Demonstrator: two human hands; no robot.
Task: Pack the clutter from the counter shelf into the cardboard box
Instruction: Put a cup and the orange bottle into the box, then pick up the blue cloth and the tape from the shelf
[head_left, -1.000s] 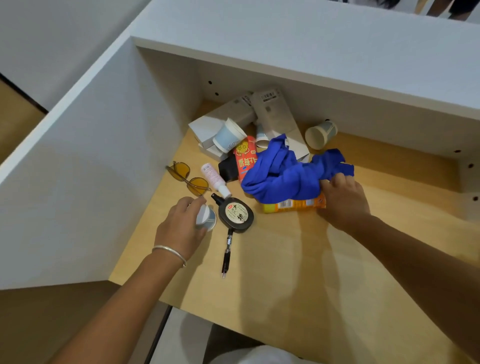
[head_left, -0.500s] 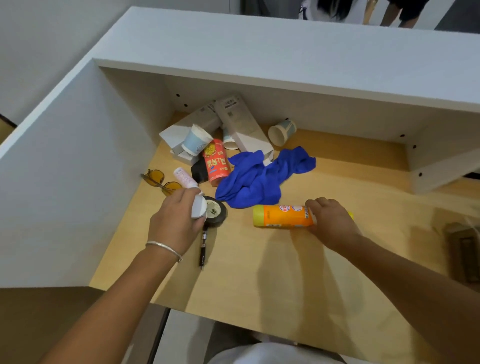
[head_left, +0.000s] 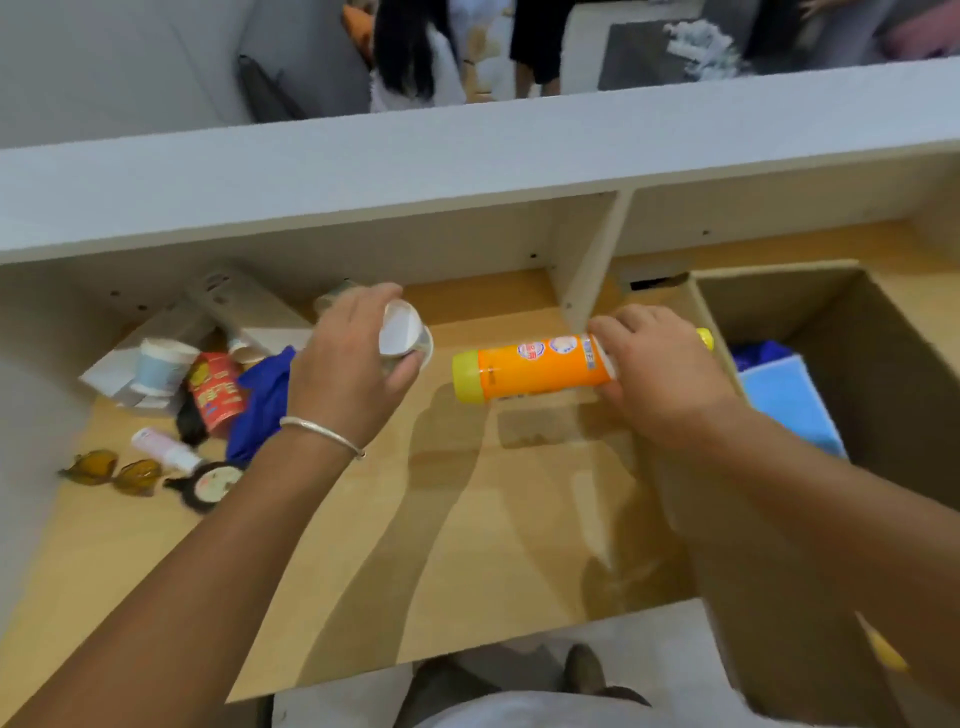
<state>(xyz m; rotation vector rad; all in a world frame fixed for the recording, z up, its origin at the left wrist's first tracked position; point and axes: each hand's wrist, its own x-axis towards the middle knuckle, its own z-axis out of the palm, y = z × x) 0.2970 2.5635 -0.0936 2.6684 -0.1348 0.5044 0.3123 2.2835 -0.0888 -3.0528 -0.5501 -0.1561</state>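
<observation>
The left hand (head_left: 353, 364) is raised above the wooden shelf (head_left: 467, 545), its fingers curled round a small white roll of tape (head_left: 405, 335) whose open end faces the camera. A thin silver bangle (head_left: 322, 434) circles that wrist. The right hand (head_left: 660, 374) grips one end of an orange bottle (head_left: 535, 366) with a yellow cap, holding it sideways in the air just left of the cardboard box (head_left: 831, 332); the hand itself is at the box's near-left wall. The box sits open at the right, beyond a white divider panel (head_left: 592, 260), and inside it lie something light blue (head_left: 784, 400) and a bit of dark blue material, too blurred to name.

The rest of the clutter stays at the far left of the shelf. A crumpled blue cloth (head_left: 260, 405) lies beside a red can (head_left: 215, 392) on its side. Behind them are a pale blue paper cup (head_left: 158, 364) resting on white cartons (head_left: 130, 384) and a long white box (head_left: 244, 306) leaning toward the back wall. Nearer, at the left edge, lie yellow-tinted sunglasses (head_left: 111, 470), a small pink-and-white tube (head_left: 166, 449) and a round black tape measure (head_left: 213, 483), all close together.

People stand beyond the white counter top (head_left: 467, 161).
</observation>
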